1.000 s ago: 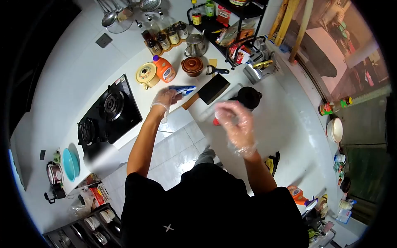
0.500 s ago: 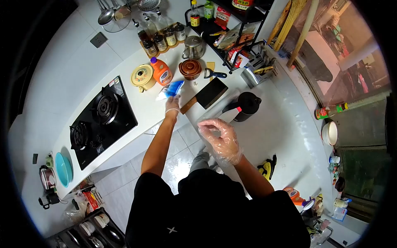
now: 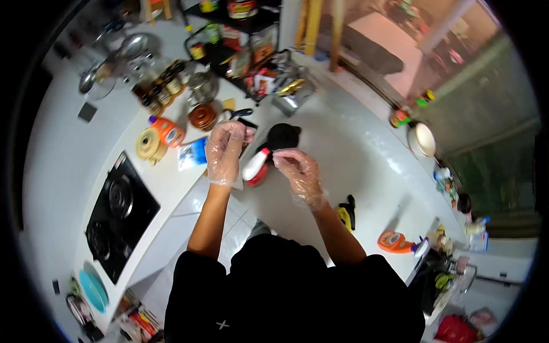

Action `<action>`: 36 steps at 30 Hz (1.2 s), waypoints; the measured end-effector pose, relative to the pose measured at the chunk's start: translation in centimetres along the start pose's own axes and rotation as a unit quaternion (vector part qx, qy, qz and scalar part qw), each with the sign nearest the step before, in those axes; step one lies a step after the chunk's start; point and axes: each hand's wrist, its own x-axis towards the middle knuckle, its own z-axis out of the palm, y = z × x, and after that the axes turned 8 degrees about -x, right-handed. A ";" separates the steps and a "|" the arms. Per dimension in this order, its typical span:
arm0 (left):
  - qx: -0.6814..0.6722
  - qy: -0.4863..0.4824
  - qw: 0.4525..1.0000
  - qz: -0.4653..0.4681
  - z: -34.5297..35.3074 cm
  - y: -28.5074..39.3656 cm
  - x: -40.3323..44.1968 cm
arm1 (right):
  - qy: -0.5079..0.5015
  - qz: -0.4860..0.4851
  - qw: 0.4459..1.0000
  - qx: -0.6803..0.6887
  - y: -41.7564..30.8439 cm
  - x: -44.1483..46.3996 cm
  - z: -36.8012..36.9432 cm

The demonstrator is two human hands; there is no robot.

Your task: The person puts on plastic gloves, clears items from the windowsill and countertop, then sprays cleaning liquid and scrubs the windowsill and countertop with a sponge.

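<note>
The left hand (image 3: 225, 153) has moved off the blue-and-white packet (image 3: 192, 153), which lies on the counter (image 3: 173, 182) to its left; the dark cleaver blade (image 3: 247, 122) shows behind its bent fingers. The right hand (image 3: 300, 176), fingers curled, is just right of the red-and-white object (image 3: 255, 167). Whether either hand's fingertips meet cannot be told.

Left hand (image 3: 224, 153) bends its fingers (image 3: 235, 130); near those fingers, right hand (image 3: 299, 174) curls loosely, forearms (image 3: 209, 220) behind.
</note>
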 end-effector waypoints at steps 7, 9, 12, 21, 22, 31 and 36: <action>0.001 -0.170 0.985 -0.006 10.6 -7.3 -1.5 | 0.087 -0.055 0.992 -0.077 3.4 0.0 -8.0; 0.024 -0.207 0.977 -0.052 12.1 -10.3 -2.2 | 0.117 -0.003 0.993 0.003 6.7 -0.5 -9.7; -0.063 -0.184 0.974 -0.115 14.1 -13.9 -2.4 | 0.135 0.065 0.989 0.016 6.6 -0.8 -11.6; 0.207 -0.175 0.961 -0.057 20.9 -21.9 3.5 | 0.228 0.122 0.961 -0.097 11.9 2.0 -17.0; 0.250 -0.176 0.952 -0.036 21.6 -22.4 4.5 | 0.236 0.116 0.958 -0.115 12.3 2.4 -17.8; 0.566 -0.162 0.805 -0.073 26.1 -29.0 15.4 | 0.284 0.114 0.937 -0.168 11.5 5.4 -22.9; 0.607 -0.200 0.766 -0.078 27.8 -30.2 22.5 | 0.286 0.129 0.922 -0.227 10.8 5.6 -25.2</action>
